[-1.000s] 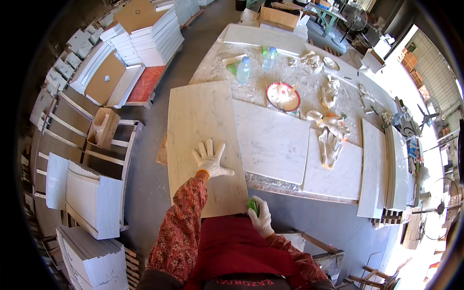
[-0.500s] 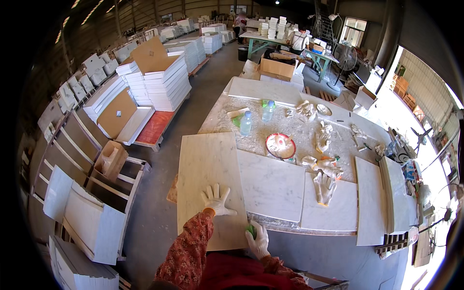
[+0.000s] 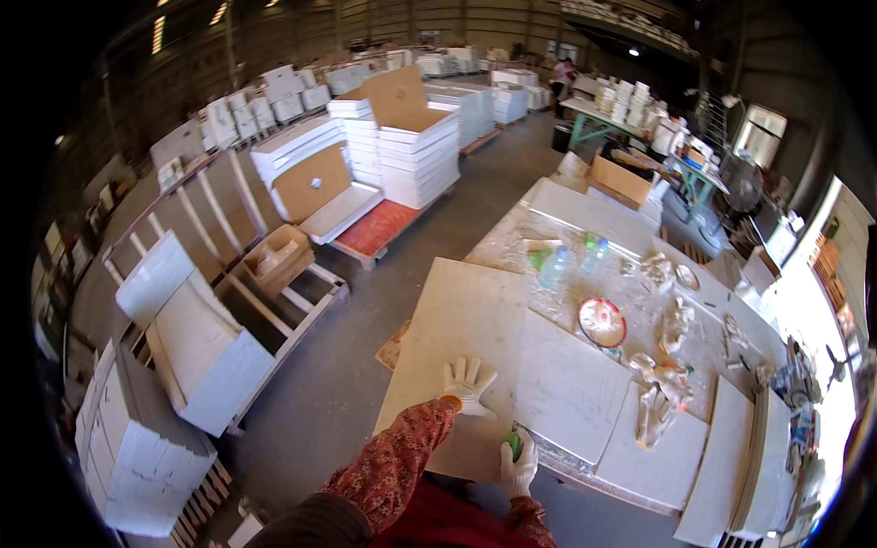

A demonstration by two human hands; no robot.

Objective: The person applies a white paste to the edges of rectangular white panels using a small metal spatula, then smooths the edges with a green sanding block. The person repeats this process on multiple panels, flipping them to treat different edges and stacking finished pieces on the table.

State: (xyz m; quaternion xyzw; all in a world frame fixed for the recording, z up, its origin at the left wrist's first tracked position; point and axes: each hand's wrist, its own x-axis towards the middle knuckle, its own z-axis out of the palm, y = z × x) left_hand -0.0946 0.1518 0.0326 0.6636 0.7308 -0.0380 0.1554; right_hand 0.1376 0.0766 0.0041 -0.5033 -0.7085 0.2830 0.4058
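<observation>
A long pale grey-veined stone slab [image 3: 473, 315] lies across the near left end of the worktable, jutting past its edge. My left hand [image 3: 470, 387], in a white knit glove with an orange cuff, rests flat on the slab with its fingers spread. Close by at the slab's near right edge, my right hand [image 3: 519, 470], gloved too, is closed round a small green hand pad [image 3: 513, 446]. Most of that pad is hidden by the fingers, so its exact kind is unclear. Another slab [image 3: 568, 388] lies right beside the first.
On the dusty worktable [image 3: 512, 239] are a red-rimmed bowl [image 3: 602, 322], a plastic bottle [image 3: 554, 266] and loose gloves [image 3: 655, 413]. More slabs [image 3: 722, 466] line its right end. Leftward stand a rack [image 3: 301, 315] holding a carton and a pallet of stacked white boxes [image 3: 418, 160].
The whole view has swung left, so the table sits farther right. My left hand stays flat on the slab; my right hand still grips the green pad at its edge.
</observation>
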